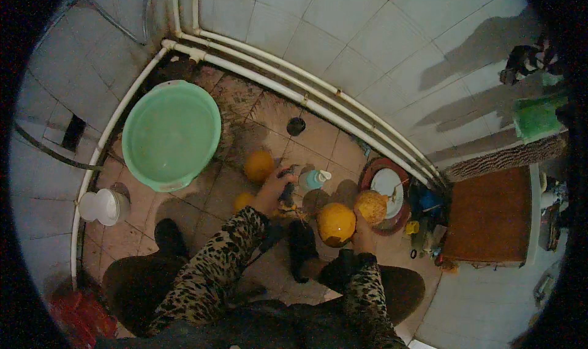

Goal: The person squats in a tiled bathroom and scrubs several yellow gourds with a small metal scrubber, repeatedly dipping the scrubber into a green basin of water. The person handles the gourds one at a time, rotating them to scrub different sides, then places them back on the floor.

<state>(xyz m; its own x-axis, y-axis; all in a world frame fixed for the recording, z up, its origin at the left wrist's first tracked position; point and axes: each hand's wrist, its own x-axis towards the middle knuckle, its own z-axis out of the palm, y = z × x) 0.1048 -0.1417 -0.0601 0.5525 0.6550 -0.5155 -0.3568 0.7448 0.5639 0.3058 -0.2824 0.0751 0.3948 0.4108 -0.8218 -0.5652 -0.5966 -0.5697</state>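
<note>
My left hand [272, 192] reaches over the floor beside a round orange-yellow fruit [259, 166]. Its fingers are at a small dark object [287, 190], too blurred to name; whether they grip it is unclear. Part of another orange-yellow fruit [243, 202] shows by the left wrist. My right hand [364, 235] is between a smooth yellow round fruit [336, 222] with a brown patch and a rough-skinned yellow round fruit [373, 207], its fingertips partly hidden. A teal bottle with a white top [314, 179] stands between the hands.
A large green basin [172, 135] stands at upper left, white tubs [110, 206] below it. A white plate [387, 190] rests in a dark red basin [366, 177]. A round drain hole [296, 126], wall pipes [275, 83] and a brown cabinet [489, 216] surround the tiled floor.
</note>
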